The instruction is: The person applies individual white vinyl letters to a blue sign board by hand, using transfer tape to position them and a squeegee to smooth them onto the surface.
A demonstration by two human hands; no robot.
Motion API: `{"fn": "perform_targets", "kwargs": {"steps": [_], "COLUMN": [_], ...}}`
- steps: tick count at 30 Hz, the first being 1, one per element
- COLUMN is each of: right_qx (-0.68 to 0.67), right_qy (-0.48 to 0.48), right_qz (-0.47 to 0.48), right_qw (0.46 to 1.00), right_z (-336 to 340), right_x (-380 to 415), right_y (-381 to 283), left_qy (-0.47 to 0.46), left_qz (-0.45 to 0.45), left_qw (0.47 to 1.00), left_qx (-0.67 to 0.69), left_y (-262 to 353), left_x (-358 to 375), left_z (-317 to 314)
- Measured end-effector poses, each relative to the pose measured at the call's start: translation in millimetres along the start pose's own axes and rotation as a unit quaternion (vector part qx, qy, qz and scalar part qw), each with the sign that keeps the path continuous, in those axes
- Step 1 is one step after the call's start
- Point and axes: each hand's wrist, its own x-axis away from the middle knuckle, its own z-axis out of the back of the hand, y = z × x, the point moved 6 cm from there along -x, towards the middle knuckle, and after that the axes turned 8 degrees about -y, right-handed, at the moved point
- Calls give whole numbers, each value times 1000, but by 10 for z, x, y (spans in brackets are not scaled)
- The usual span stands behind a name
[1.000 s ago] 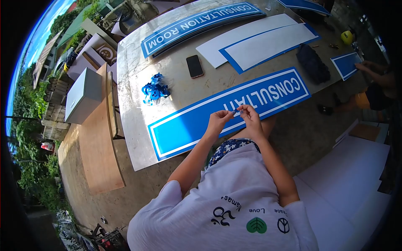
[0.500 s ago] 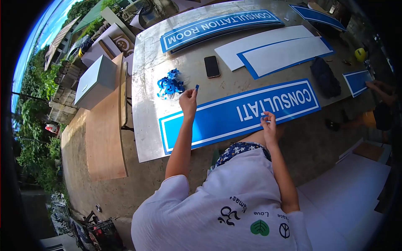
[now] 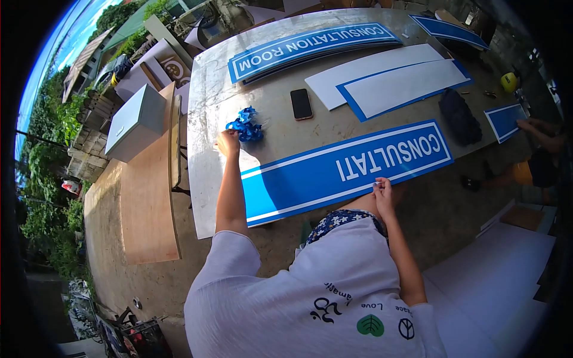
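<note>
Fingers of my left hand (image 3: 228, 143) are closed at the left side of a pile of blue scraps (image 3: 248, 125); what they hold is too small to make out. My right hand (image 3: 383, 190) is pinched at the near edge of a blue sign (image 3: 310, 185) with white letters reading CONSULTATI and a white border. Whatever lies between its fingertips I cannot tell. The sign lies flat on the metal table (image 3: 206, 197), its left end partly behind my left forearm.
A phone (image 3: 301, 104) lies beyond the sign. Farther back are stacked CONSULTATION ROOM signs (image 3: 310, 51) and white-faced panels (image 3: 406, 86). A dark cloth bundle (image 3: 459, 116) sits right. Another person's hand (image 3: 528, 125) touches a small blue panel (image 3: 504, 121). A grey box (image 3: 136, 122) stands left.
My left hand has moved left and slightly down to the scrap pile; the small blue piece it held up no longer shows. My right hand has shifted slightly toward my body.
</note>
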Motion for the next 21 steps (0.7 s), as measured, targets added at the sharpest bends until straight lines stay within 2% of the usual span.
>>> {"fn": "perform_targets", "kwargs": {"steps": [2, 5, 8, 12, 14, 15, 17, 19, 21], "right_qx": [12, -18, -30, -43, -45, -39, -31, -28, -32], "right_qy": [-5, -5, -4, -6, -4, -3, 5, 0, 2], "right_qz": [-4, -5, -8, -18, -20, -19, -22, -30, -40], "right_qw": [1000, 1000, 1000, 999, 999, 999, 999, 999, 999], "right_z": [11, 30, 55, 47, 56, 54, 73, 82, 97], "right_x": [9, 13, 17, 17, 20, 20, 23, 32, 40], "right_y": [-24, -36, -22, -25, -5, -17, -31, -41, -47], "left_qy": [3, 39, 37, 16, 64, 59, 145, 153, 144], "left_qz": [-21, -58, -54, -39, -48, -49, -47, -101, -212], "left_qw": [997, 996, 998, 999, 996, 997, 987, 980, 960], "left_qx": [-69, -49, 6, -2, 31, 31, 51, 73, 116], "left_y": [29, -6, -43, -84, -33, -11, 66, 235, 504], "left_x": [6, 65, 171, 368, 530, 597, 751, 884, 1012], "left_z": [-35, -61, 5, 113, 245, 247, 330, 290, 200]}}
